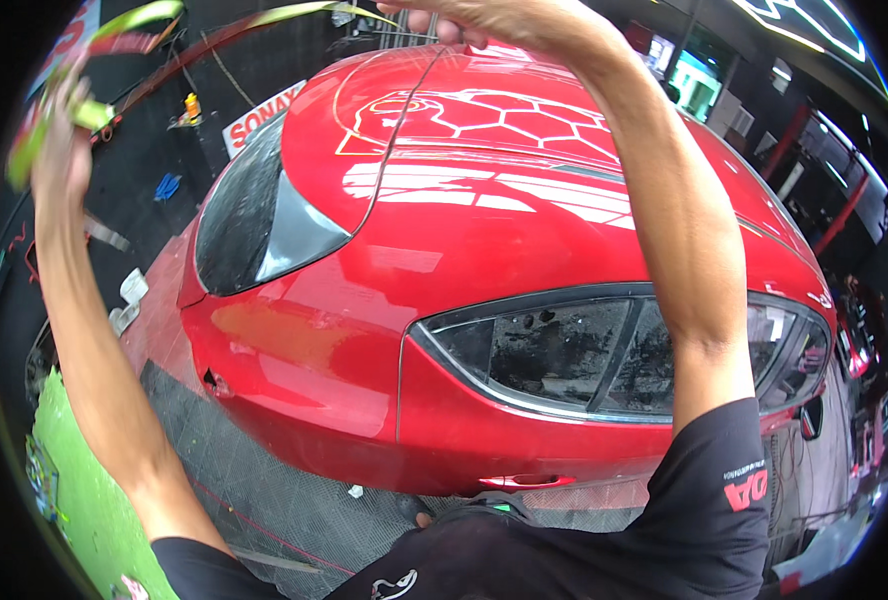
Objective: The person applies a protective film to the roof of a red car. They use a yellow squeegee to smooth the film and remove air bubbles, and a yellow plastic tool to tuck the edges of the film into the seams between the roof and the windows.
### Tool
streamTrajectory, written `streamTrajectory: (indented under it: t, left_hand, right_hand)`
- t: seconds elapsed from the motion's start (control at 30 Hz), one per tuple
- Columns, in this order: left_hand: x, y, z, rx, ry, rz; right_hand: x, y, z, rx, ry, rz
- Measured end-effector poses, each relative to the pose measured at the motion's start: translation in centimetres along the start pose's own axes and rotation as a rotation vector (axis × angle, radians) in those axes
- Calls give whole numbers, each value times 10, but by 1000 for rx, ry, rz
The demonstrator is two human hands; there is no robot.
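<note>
My left hand [64,150] grips a bundle of lime-green and red strip [94,113] at the upper left. A thin length of it arches over to my right hand [444,25], whose curled fingers at the top edge hold the end. Both arms are raised beside a glossy red car [334,370] seen from its rear side, with a dark rear window [239,210], a side window [554,355] and a pale hexagon-patterned decal [499,125] on the roof.
Behind the car stand a signboard [259,120], a yellow bottle [192,106] and a blue item [167,187] on a dark surface. A grey grid floor [234,450] and green surface [79,470] lie at lower left; red posts [844,220] stand at right.
</note>
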State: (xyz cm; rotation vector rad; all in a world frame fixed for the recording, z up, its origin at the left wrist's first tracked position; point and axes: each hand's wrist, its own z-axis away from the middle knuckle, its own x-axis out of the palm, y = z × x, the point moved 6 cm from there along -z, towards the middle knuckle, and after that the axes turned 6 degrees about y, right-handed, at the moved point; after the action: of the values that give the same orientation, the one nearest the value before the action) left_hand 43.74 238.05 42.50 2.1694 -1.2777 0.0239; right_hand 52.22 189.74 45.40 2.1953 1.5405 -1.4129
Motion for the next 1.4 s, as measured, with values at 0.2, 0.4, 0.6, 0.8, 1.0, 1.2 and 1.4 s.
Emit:
streamTrajectory:
  t: [0.2, 0.4, 0.6, 0.8, 1.0, 1.2, 1.4]
  left_hand:
    - [-100, -56, 168, -372, -104, 244]
    - [-123, -8, 324, -785, 110, -323]
    - [-149, 53, 443, -652, 0, -1099]
    - [-139, 94, 543, -670, -417, -1562]
    - [-154, 93, 687, -1363, -857, -1560]
    - [-143, 71, 690, -1401, -923, -1361]
    - [-159, 2, 639, -950, -904, -1103]
  right_hand:
    - [-23, 95, 57, -125, -193, 520]
    - [-15, 151, 107, -15, -254, 554]
    - [-17, 157, 122, 123, -190, 459]
    - [-11, 162, 119, 156, -115, 428]
    - [-7, 163, 126, -44, -7, 417]
    - [-17, 147, 147, 69, 18, 555]
    - [-18, 142, 175, 113, 166, 736]
